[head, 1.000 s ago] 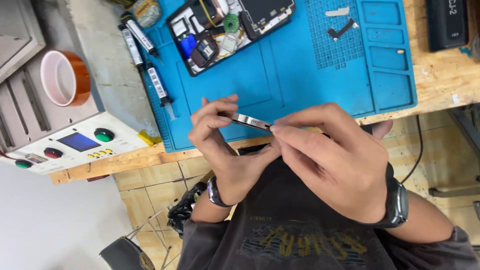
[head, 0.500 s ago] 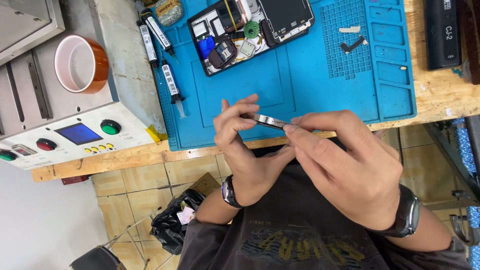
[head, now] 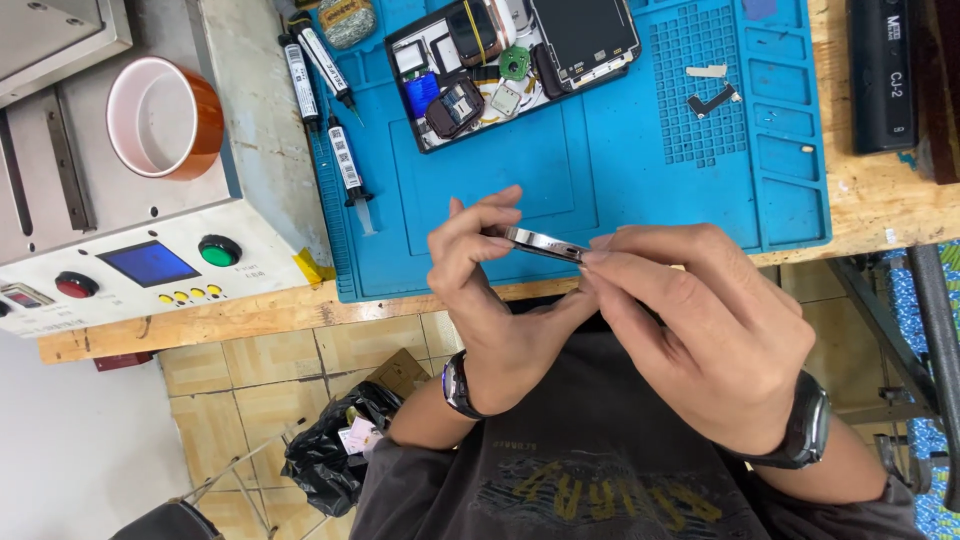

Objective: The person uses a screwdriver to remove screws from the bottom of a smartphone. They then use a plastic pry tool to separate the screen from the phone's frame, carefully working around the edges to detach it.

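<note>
Head view: thin metal phone frame (head: 545, 243) pinched edge-on between left hand (head: 490, 300) and right hand (head: 700, 330), both hands closed on it

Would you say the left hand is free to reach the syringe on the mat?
Probably not yet: the left hand and right hand both hold the phone. The path to the syringe looks open.
</note>
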